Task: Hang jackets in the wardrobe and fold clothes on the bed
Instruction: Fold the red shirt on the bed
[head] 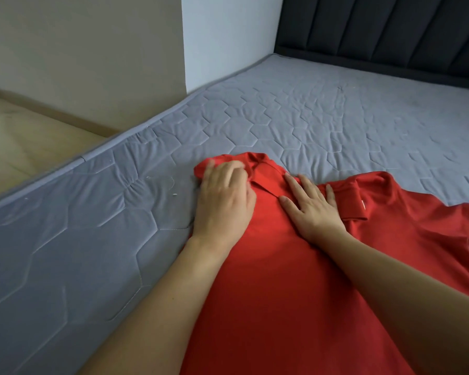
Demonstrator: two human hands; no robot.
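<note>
Head view shows us mid-fold on the bed (336, 109): our left hand (224, 197) curls its grip round the red shirt (268, 266) shoulder, right hand (313, 209) pressing flat beside the collar (266, 174); next, we judge, the far-right sleeve needs folding inward.

Red shirt's (268, 266) hem beyond the bottom edge, one sleeve under the left hand (224, 198).
</note>
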